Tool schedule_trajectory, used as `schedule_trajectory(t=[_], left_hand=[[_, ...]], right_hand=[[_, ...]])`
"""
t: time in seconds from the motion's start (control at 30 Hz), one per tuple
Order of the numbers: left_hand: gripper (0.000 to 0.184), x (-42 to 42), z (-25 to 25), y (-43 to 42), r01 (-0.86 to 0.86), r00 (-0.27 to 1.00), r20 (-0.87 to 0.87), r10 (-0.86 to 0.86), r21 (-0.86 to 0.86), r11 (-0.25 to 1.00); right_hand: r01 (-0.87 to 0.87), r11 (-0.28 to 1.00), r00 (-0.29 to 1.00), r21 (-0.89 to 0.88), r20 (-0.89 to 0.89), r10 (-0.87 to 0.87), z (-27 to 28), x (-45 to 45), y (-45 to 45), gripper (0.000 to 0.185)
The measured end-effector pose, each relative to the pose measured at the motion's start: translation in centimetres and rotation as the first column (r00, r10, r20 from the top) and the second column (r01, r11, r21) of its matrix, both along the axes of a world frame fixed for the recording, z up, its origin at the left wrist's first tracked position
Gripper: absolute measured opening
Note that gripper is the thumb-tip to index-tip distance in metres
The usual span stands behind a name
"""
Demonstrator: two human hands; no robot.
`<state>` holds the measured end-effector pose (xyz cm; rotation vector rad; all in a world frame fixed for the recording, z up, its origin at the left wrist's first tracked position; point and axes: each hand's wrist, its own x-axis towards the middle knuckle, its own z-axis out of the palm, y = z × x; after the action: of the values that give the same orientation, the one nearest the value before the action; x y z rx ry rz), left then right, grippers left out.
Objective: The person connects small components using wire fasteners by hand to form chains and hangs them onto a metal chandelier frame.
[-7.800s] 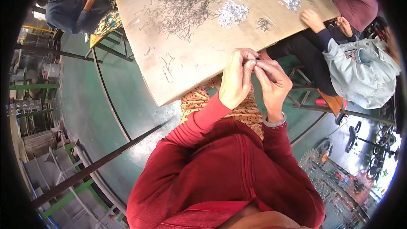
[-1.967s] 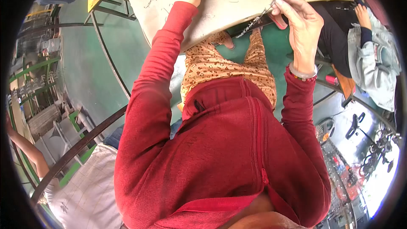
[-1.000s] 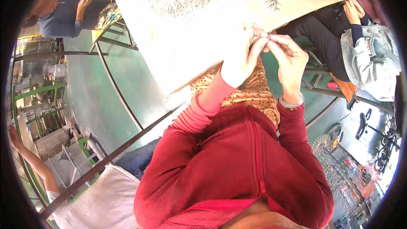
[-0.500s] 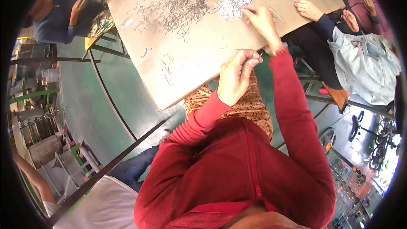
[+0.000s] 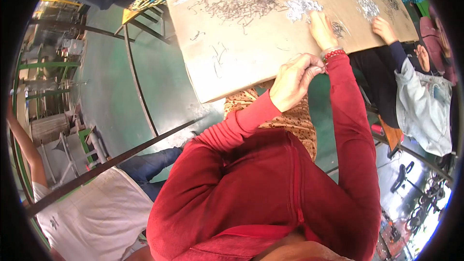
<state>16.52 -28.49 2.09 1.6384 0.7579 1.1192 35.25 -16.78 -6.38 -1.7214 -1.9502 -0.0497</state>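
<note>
My left hand [image 5: 296, 81] is closed in a pinch just off the table's near edge, its fingertips beside my right wrist. A thin dark piece seems to be between thumb and forefinger, too small to make out well. My right hand [image 5: 323, 31] rests over the tabletop with its fingers curled together at the lower edge of a pile of small white pieces [image 5: 300, 7]. Whatever its fingertips hold is hidden. Close to its right side lies a little pile of dark pieces [image 5: 338, 29]. Bent, hook-like metal wires [image 5: 246, 0] spread across the table to the left.
The brown-covered table [image 5: 256, 60] carries a few loose wires [image 5: 218, 58] and another white pile [image 5: 368, 8]. At the right, a co-worker's hand [image 5: 383, 30] touches the table. Other people sit around, one in a white shirt [image 5: 99, 212] behind a metal bar [image 5: 96, 179].
The view has shifted, so the table appears farther right and higher. My right hand has drawn back slightly from the white pile, uncovering the little dark pile. My left hand keeps its pinch.
</note>
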Motion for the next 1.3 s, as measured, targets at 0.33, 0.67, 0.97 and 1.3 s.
schedule_trajectory(t=[0.33, 0.67, 0.97, 1.3], left_hand=[[0.008, -0.8, 1.3, 0.2, 0.005, 0.998, -0.062, 0.001, 0.096, 0.995], [0.01, -0.6, 2.6, 0.3, -0.062, 0.991, -0.107, 0.086, 0.214, 0.975], [0.014, -1.5, 1.8, 0.3, -0.1, 0.988, -0.102, 0.12, 0.182, 0.978], [0.012, -12.6, -1.2, 8.6, -0.227, 0.696, -0.428, 0.576, 0.63, 0.742]], right_hand=[[-0.205, 0.964, 0.452, -0.167, -0.89, -0.058, 11.8, -2.9, -10.8, 0.043], [-0.078, 0.996, 0.439, 0.047, -0.895, 0.076, 13.8, -4.0, -14.5, 0.034], [0.113, 0.983, 0.335, 0.144, -0.937, 0.098, 11.9, -7.1, -14.0, 0.015], [-0.007, 0.986, 0.19, 0.17, -0.967, 0.168, 13.0, -7.7, -15.8, 0.015]])
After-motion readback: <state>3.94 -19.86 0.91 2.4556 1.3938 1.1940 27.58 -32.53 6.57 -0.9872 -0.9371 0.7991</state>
